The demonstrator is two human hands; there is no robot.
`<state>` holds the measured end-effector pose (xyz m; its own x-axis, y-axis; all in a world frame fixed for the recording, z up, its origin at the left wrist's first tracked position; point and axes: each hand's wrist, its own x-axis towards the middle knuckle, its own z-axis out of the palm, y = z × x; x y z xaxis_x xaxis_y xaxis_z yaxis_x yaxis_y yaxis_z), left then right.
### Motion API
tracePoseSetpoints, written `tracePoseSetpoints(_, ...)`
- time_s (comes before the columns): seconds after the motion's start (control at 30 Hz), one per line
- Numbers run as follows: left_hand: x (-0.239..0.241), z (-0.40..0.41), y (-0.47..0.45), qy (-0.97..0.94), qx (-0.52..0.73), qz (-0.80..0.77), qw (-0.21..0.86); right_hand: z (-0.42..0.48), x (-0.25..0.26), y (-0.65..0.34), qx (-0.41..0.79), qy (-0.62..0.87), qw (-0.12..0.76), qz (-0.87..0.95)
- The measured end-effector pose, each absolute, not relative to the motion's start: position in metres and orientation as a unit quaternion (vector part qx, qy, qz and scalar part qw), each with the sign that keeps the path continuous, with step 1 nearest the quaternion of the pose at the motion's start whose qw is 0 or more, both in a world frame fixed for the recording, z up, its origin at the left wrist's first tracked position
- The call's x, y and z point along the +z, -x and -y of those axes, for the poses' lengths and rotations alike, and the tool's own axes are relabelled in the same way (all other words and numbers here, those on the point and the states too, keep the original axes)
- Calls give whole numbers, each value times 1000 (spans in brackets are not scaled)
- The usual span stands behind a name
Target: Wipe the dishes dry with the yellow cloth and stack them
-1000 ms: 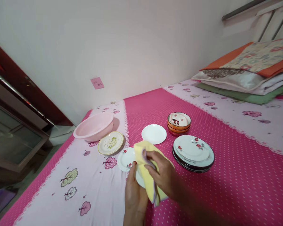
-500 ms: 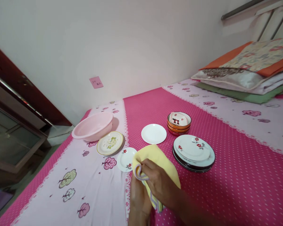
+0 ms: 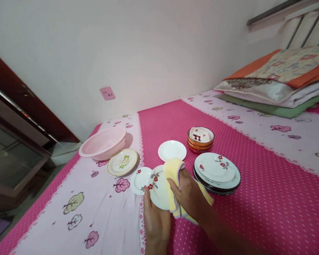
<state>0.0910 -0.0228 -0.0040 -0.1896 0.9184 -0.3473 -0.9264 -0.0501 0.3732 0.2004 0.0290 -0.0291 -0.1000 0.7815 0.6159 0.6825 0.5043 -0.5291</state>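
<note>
My left hand (image 3: 155, 221) grips a small white plate with red flowers (image 3: 157, 187) by its near rim, holding it above the bed. My right hand (image 3: 189, 195) is closed on a yellow cloth (image 3: 173, 171) and presses it against the plate's right half. A second small flowered saucer (image 3: 139, 179) lies on the sheet just left of the held plate.
On the pink bedspread (image 3: 268, 198) lie a stack of flowered dinner plates (image 3: 217, 172), a plain white plate (image 3: 172, 150), stacked orange bowls (image 3: 200, 139), a yellow-rimmed plate (image 3: 122, 162) and a pink basin (image 3: 103, 142). Folded bedding (image 3: 276, 85) sits at the far right; a wall runs behind.
The cloth has slid to the right, baring the left half of the held plate. Both hands stay on the plate and cloth.
</note>
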Motion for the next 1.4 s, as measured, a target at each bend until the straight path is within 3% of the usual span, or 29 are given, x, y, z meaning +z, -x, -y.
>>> tracePoseSetpoints(0.13,1,19,-79,24,740,-266,617,-25,-34,-198,108,518,410,743)
tracePoseSetpoints(0.4,-1,20,-67,20,735,-246,632,-12,-22,-194,99,519,338,779)
tracePoseSetpoints(0.67,-9,27,-96,-15,710,-248,659,-23,-23,-203,58,509,442,736)
tracePoseSetpoints(0.9,-35,30,-102,-55,663,-249,704,-1,-7,-185,175,421,450,768)
tracePoseSetpoints(1.17,-23,21,-68,-21,655,-246,714,9,15,-195,311,309,299,847)
tracePoseSetpoints(1.4,-28,18,-54,-71,729,-207,649,-6,10,-219,210,427,247,844)
